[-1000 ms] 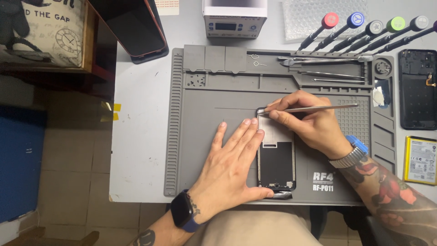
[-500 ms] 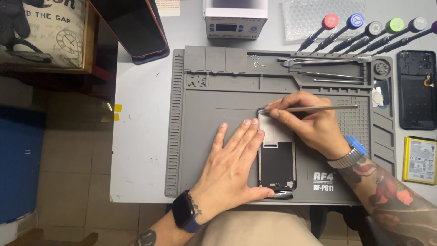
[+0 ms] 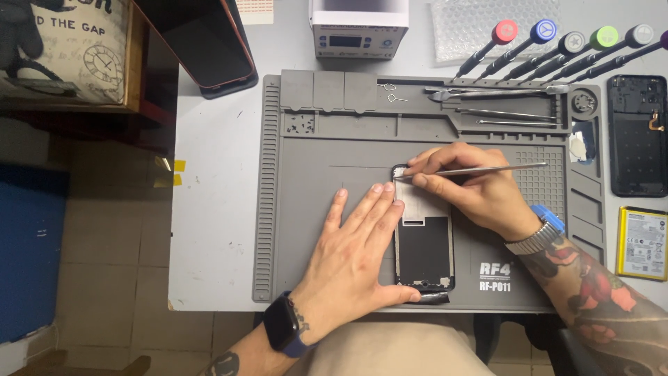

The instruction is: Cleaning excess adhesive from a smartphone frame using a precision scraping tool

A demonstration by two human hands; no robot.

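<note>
An opened black phone body (image 3: 424,247) lies face down on the grey repair mat (image 3: 306,209), its inner frame and a dark rectangular bay showing. My left hand (image 3: 358,251) rests flat on the mat, fingers spread, pressed against the phone's left edge with the thumb at its bottom end. My right hand (image 3: 473,184) holds a thin metal pick (image 3: 487,168) like a pen. Its tip touches the phone's top left corner.
Several screwdrivers with coloured caps (image 3: 557,49) lie at the back right. Tweezers and metal picks (image 3: 501,104) sit in the mat's tray. A black back cover (image 3: 637,136) and a battery (image 3: 641,242) lie right of the mat. A small white device (image 3: 358,28) and another phone (image 3: 212,52) lie behind.
</note>
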